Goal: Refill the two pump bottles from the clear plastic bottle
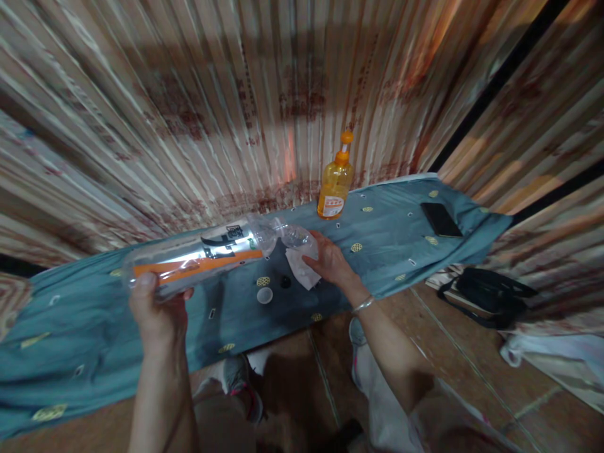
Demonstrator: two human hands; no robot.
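Observation:
My left hand grips the base of a large clear plastic bottle with an orange and silver label, held on its side above a blue patterned cloth that covers a long board. My right hand is at the bottle's mouth end and holds a white crumpled cloth against the board. Just below the bottle, a white cap and a small black cap lie on the blue cloth.
An orange bottle with a pull-top stands at the board's far edge. A black phone lies on the right end. A black bag sits on the tiled floor at right. Striped curtains hang behind.

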